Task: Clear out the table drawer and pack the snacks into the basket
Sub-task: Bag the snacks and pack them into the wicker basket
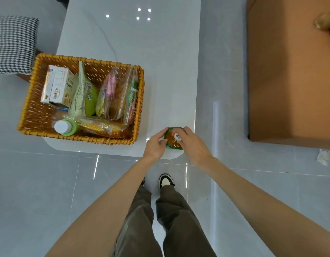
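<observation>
At the near right corner of the bench [160, 52], an upright bottle [172, 142] of amber liquid with a white cap is clasped between both hands. The left hand [155, 145] is curled round its left side and the right hand [193, 145] round its right, with the fingers [186, 129] wrapped against the wall. If full, it is judged fairly heavy, with smooth plastic that may slip and yield slightly, so the body is better gripped than the cap. Farther left, the basket [86, 61] is seen holding boxes [57, 86], bags and a capped drink [65, 127], with bare wicker at its left.
</observation>
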A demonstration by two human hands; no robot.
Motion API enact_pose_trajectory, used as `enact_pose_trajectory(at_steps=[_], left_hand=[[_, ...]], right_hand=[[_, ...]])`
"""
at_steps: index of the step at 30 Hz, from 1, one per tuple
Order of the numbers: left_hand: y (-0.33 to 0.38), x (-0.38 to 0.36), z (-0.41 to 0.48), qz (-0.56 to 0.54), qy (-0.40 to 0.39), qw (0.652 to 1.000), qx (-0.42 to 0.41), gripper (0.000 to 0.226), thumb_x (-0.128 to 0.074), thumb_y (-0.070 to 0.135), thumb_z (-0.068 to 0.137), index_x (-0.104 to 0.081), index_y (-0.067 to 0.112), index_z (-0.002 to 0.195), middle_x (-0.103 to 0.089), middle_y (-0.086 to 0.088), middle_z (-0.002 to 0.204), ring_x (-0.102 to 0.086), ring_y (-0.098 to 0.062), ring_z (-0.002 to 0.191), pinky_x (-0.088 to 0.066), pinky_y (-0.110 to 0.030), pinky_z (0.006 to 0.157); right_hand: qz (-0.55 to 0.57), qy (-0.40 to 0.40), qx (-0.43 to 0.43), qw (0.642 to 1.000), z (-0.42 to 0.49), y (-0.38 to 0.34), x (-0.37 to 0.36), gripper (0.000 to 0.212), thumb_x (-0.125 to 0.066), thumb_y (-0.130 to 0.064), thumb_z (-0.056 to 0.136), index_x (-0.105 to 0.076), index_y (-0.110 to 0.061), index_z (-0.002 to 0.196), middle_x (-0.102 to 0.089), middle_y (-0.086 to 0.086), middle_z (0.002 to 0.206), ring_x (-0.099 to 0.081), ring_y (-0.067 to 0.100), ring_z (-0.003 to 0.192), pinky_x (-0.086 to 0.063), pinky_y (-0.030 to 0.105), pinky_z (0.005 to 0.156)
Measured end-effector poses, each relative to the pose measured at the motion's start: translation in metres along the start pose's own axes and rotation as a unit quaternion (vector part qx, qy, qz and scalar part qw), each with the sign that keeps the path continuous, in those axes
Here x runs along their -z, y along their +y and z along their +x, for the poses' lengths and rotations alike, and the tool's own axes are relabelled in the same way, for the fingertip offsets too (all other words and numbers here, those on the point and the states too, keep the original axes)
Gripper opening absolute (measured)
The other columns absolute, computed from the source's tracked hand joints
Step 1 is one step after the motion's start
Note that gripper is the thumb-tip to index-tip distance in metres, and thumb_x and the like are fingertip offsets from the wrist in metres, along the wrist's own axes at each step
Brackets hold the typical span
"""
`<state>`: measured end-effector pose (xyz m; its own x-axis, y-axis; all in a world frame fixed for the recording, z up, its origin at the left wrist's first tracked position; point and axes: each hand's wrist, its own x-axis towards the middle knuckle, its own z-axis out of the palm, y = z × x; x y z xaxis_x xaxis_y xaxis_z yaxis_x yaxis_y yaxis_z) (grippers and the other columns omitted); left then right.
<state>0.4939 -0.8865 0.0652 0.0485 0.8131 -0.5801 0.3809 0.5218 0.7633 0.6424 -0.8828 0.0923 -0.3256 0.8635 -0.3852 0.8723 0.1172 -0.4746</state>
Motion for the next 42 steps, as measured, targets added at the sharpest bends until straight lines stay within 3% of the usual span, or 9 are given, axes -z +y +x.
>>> enact_pose_trajectory(at_steps=[3, 7, 12, 17, 20, 24, 30, 35, 42], left_hand=[[0.003, 0.002, -0.003, 0.022, 0.001, 1.000, 0.005, 0.048, -0.048, -0.004, 0.095, -0.046, 0.013, 0.140, -0.052, -0.005, 0.140, -0.046, -0.017, 0.130, -0.031, -0.009, 0.097], [0.009, 0.015, -0.018, 0.025, 0.016, 0.999, 0.037, 0.046, -0.050, 0.004, 0.097, -0.045, 0.015, 0.141, -0.051, -0.007, 0.140, -0.048, -0.019, 0.128, -0.035, -0.021, 0.101], [0.000, 0.046, -0.058, -0.005, 0.050, 0.995, 0.088, 0.040, -0.051, 0.017, 0.098, -0.047, 0.018, 0.138, -0.056, -0.006, 0.132, -0.052, -0.021, 0.122, -0.041, -0.031, 0.104], [-0.021, 0.094, -0.090, -0.151, 0.094, 0.963, 0.204, 0.041, -0.051, 0.022, 0.099, -0.045, 0.016, 0.139, -0.053, -0.007, 0.131, -0.057, -0.022, 0.107, -0.047, -0.032, 0.091], [-0.039, 0.123, -0.093, -0.230, 0.120, 0.937, 0.235, 0.046, -0.051, 0.026, 0.098, -0.039, 0.015, 0.142, -0.052, -0.008, 0.136, -0.057, -0.023, 0.104, -0.047, -0.034, 0.086], [-0.053, 0.154, -0.074, -0.302, 0.146, 0.908, 0.250, 0.048, -0.052, 0.029, 0.098, -0.039, 0.014, 0.141, -0.052, -0.008, 0.135, -0.058, -0.026, 0.108, -0.050, -0.038, 0.087], [-0.067, 0.173, -0.039, -0.334, 0.150, 0.890, 0.272, 0.043, -0.057, 0.027, 0.096, -0.047, 0.007, 0.132, -0.052, -0.008, 0.132, -0.058, -0.031, 0.114, -0.052, -0.044, 0.093], [-0.081, 0.175, -0.027, -0.327, 0.156, 0.895, 0.260, 0.054, -0.063, 0.036, 0.090, -0.044, 0.007, 0.131, -0.054, -0.007, 0.126, -0.062, -0.029, 0.106, -0.057, -0.036, 0.077], [-0.075, 0.168, -0.020, -0.295, 0.178, 0.900, 0.268, 0.047, -0.060, 0.025, 0.092, -0.043, 0.010, 0.133, -0.055, -0.007, 0.126, -0.060, -0.026, 0.107, -0.055, -0.039, 0.082]], right_hand=[[-0.041, -0.001, -0.012, 0.999, -0.004, -0.002, 0.005, 0.048, -0.053, -0.012, 0.096, -0.040, -0.023, 0.141, -0.049, 0.005, 0.120, -0.056, 0.024, 0.097, -0.035, 0.025, 0.066], [-0.058, 0.005, -0.028, 0.998, -0.013, -0.011, 0.022, 0.049, -0.045, -0.019, 0.100, -0.032, -0.035, 0.145, -0.051, 0.004, 0.118, -0.054, 0.023, 0.102, -0.043, 0.028, 0.065], [-0.057, 0.078, -0.003, 0.995, -0.032, -0.041, 0.037, 0.035, -0.047, -0.022, 0.099, -0.049, -0.025, 0.134, -0.055, 0.001, 0.114, -0.054, 0.021, 0.101, -0.039, 0.026, 0.068], [-0.028, 0.047, 0.053, 0.997, -0.027, -0.086, 0.018, 0.035, -0.048, -0.016, 0.099, -0.051, -0.019, 0.133, -0.051, 0.002, 0.130, -0.052, 0.021, 0.113, -0.053, 0.032, 0.078], [-0.051, 0.025, 0.081, 0.995, -0.008, -0.106, -0.005, 0.036, -0.049, -0.011, 0.098, -0.052, -0.017, 0.133, -0.053, 0.003, 0.132, -0.054, 0.024, 0.108, -0.052, 0.035, 0.077], [-0.091, -0.017, 0.095, 0.991, 0.027, -0.124, -0.031, 0.044, -0.046, -0.008, 0.097, -0.045, -0.019, 0.140, -0.049, -0.001, 0.139, -0.050, 0.023, 0.114, -0.047, 0.035, 0.085], [-0.107, -0.080, 0.056, 0.989, 0.069, -0.128, -0.068, 0.038, -0.050, -0.005, 0.094, -0.056, -0.019, 0.129, -0.062, 0.004, 0.120, -0.053, 0.025, 0.110, -0.048, 0.034, 0.083], [-0.082, -0.049, 0.057, 0.994, 0.075, -0.124, -0.082, 0.028, -0.048, -0.008, 0.097, -0.065, -0.016, 0.119, -0.065, 0.006, 0.110, -0.054, 0.027, 0.101, -0.044, 0.030, 0.080], [-0.093, -0.044, 0.079, 0.992, 0.069, -0.127, -0.076, 0.029, -0.046, -0.005, 0.098, -0.064, -0.014, 0.119, -0.066, 0.007, 0.109, -0.057, 0.024, 0.096, -0.038, 0.027, 0.085]])
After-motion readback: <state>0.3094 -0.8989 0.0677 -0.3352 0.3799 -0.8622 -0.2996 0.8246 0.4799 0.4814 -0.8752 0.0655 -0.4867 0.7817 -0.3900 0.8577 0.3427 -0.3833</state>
